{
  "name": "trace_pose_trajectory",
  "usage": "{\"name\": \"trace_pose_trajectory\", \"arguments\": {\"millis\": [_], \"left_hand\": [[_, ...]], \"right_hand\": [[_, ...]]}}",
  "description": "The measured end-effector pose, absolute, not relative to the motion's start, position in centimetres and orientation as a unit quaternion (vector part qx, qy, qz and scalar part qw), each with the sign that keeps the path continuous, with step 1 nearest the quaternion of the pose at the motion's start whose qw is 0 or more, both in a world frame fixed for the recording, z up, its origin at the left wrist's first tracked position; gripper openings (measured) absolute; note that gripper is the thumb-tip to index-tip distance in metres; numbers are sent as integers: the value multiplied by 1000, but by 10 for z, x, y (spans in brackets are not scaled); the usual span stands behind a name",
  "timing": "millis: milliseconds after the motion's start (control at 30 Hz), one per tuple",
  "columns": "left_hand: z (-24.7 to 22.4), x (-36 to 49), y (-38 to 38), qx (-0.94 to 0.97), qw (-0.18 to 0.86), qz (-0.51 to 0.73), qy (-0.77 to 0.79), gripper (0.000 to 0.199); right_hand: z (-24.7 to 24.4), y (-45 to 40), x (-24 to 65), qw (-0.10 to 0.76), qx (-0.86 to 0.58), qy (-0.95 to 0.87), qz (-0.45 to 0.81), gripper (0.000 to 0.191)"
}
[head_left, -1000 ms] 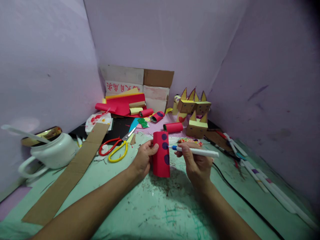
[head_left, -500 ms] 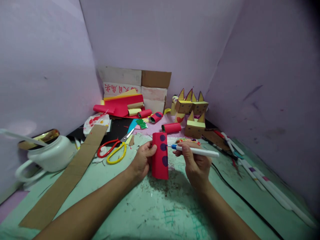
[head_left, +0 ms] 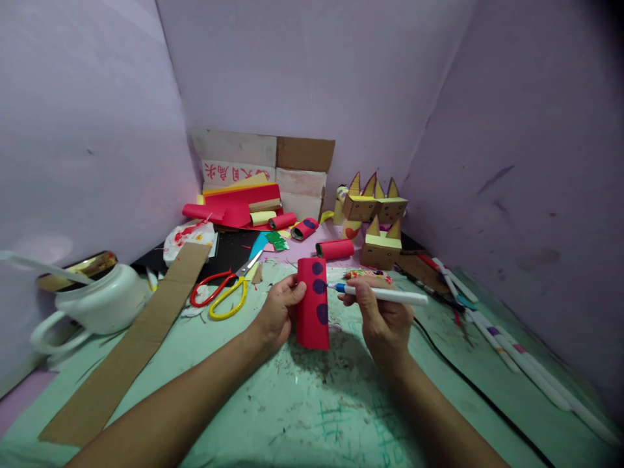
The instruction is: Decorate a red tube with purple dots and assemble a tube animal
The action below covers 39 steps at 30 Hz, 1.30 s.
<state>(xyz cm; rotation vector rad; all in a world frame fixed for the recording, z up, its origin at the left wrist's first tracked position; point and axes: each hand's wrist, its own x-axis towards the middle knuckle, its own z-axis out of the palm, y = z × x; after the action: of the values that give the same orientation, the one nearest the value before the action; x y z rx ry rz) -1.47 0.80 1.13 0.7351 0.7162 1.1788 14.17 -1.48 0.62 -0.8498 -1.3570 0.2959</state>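
Upright in the middle of the head view is a red paper-covered tube (head_left: 310, 330) with a column of three dark purple dots on its front. My left hand (head_left: 279, 311) grips the tube's left side, thumb in front and the other fingers behind, partly hidden. A white marker (head_left: 397, 296) with a blue collar is pinched in my right hand (head_left: 385, 322). Its tip points left and lies at the right edge of the middle dot; whether it presses on the paper I cannot tell. Behind the tube, another red tube (head_left: 335, 249) lies on its side.
Red-and-yellow-handled scissors (head_left: 228, 292), a cardboard strip (head_left: 131, 351) and a white cup (head_left: 104, 302) are on the left. Red paper (head_left: 248, 203) leans at the back. Cardboard boxes with pointed ears (head_left: 381, 250) stand back right. Markers (head_left: 517, 357) and a black cable (head_left: 480, 390) lie right.
Almost nothing differs. The marker's tip has shifted very slightly at the edge of the middle dot; both hands keep their holds.
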Motion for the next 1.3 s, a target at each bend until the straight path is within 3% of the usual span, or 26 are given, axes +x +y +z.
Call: {"name": "trace_pose_trajectory", "arguments": {"millis": [467,800,1067,1300], "left_hand": [[11,-15,8,323,713,531,323,47],[15,-17,10,323,665,587,330,54],[20,-21,12,328,627,623,333,60],[22,-23,11,330,620,634,324,61]], "right_hand": [[5,-11,144,733,-375,-538,179,22],[-4,-3,139,659,-429,-577,221,25],[-8,0,136,574,-410,-605,370,65],[-12,0,132,532,-402,-616,420,78]]}}
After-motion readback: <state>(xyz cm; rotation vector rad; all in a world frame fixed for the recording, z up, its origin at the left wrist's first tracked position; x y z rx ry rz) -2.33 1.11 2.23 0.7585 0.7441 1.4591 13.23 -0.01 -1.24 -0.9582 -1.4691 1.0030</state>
